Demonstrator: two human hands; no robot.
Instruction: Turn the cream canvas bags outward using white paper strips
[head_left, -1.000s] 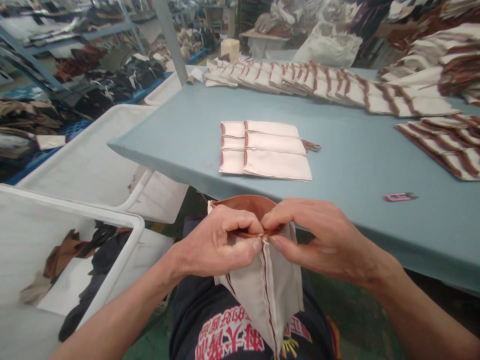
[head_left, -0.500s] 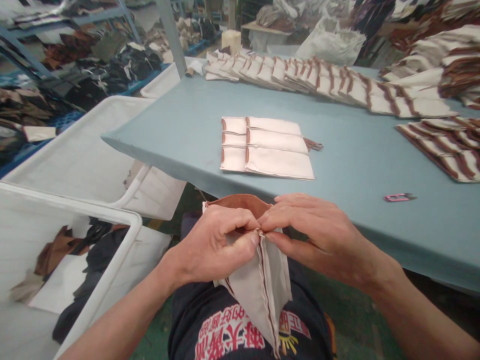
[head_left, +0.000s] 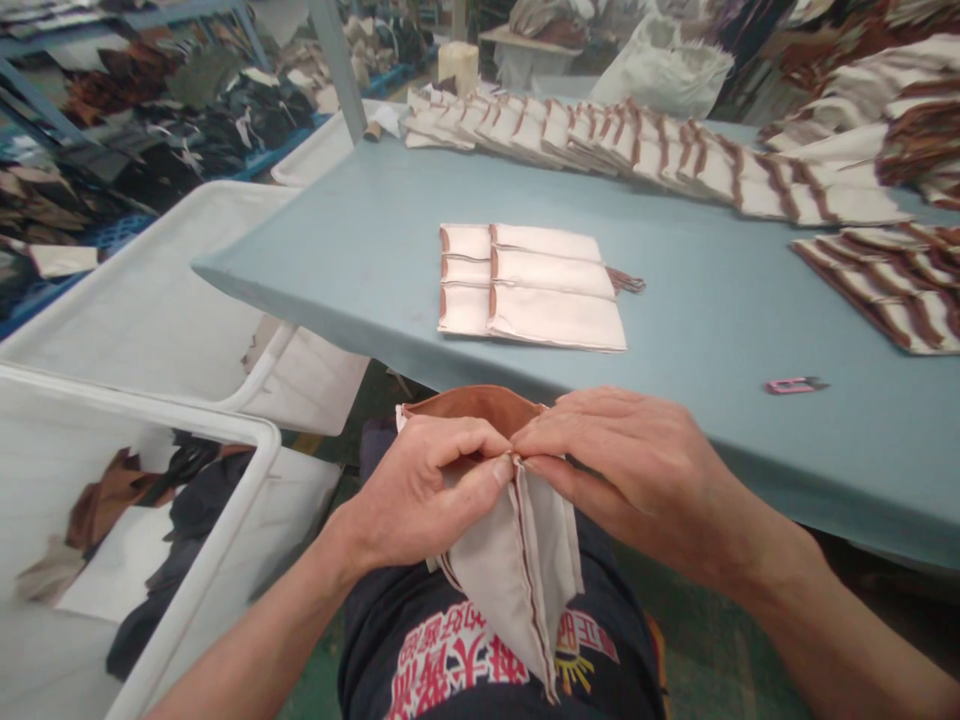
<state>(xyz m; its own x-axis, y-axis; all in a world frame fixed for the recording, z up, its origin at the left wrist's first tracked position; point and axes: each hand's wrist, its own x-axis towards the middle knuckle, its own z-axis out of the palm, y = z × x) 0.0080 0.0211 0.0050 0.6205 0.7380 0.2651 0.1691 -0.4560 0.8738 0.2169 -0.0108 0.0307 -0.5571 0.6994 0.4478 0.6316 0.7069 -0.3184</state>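
A cream fabric pouch (head_left: pixel 487 545) with a brown inside hangs over my lap, its seam edge showing a dark brown line. My left hand (head_left: pixel 435 485) pinches the pouch's top edge at the seam between thumb and forefinger. On the other side of the same spot, my right hand (head_left: pixel 622 450) grips the edge with thumb and fingers, the fingertips of both hands almost touching. The pouch's mouth gapes toward the table. Just beyond, sewn cream pocket panels (head_left: pixel 555 290) with brown trim lie flat in a stack.
A blue-covered table (head_left: pixel 697 300) spans the front. Pink thread snips (head_left: pixel 795 385) lie on its right. A long row of overlapping cream panels (head_left: pixel 600 135) runs along the back, with another pile (head_left: pixel 892 285) at right. White bins (head_left: pixel 255 440) stand left, one holding fabric scraps.
Both hands keep their pinch on the pouch's seam edge, with only tiny finger shifts. The whole view has shifted slightly.
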